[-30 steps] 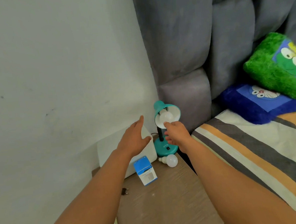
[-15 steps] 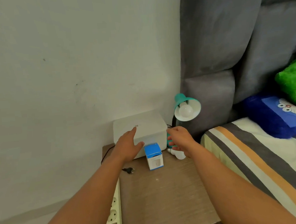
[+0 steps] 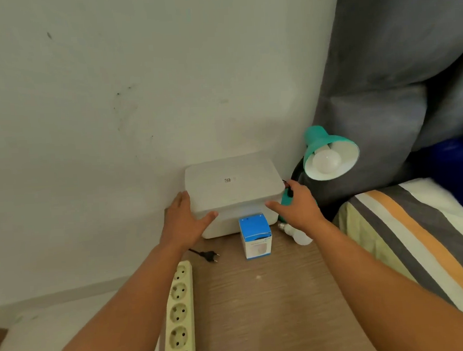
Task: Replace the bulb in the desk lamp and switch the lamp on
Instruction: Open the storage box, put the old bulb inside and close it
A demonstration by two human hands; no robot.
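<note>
A teal desk lamp (image 3: 329,153) stands at the back right of the wooden bedside table (image 3: 273,303), with a white bulb (image 3: 326,160) in its shade. A loose white bulb (image 3: 296,233) lies on the table under my right wrist. In front of a white box (image 3: 233,186) stands a blue and white bulb carton (image 3: 255,235). My left hand (image 3: 184,221) rests open against the white box's left front corner. My right hand (image 3: 294,206) hovers open at the box's right front corner, over the lamp's base, which is mostly hidden. The lamp's black plug (image 3: 209,256) lies unplugged on the table.
A cream power strip (image 3: 179,311) with a red switch lies along the table's left edge. The white wall is close behind the box. A grey padded headboard (image 3: 394,70) and a bed with a striped cover (image 3: 418,240) border the table on the right.
My view has swung left and down. My right hand has come down from the bulb in the shade to beside the lamp's base. My left hand has settled on the white box.
</note>
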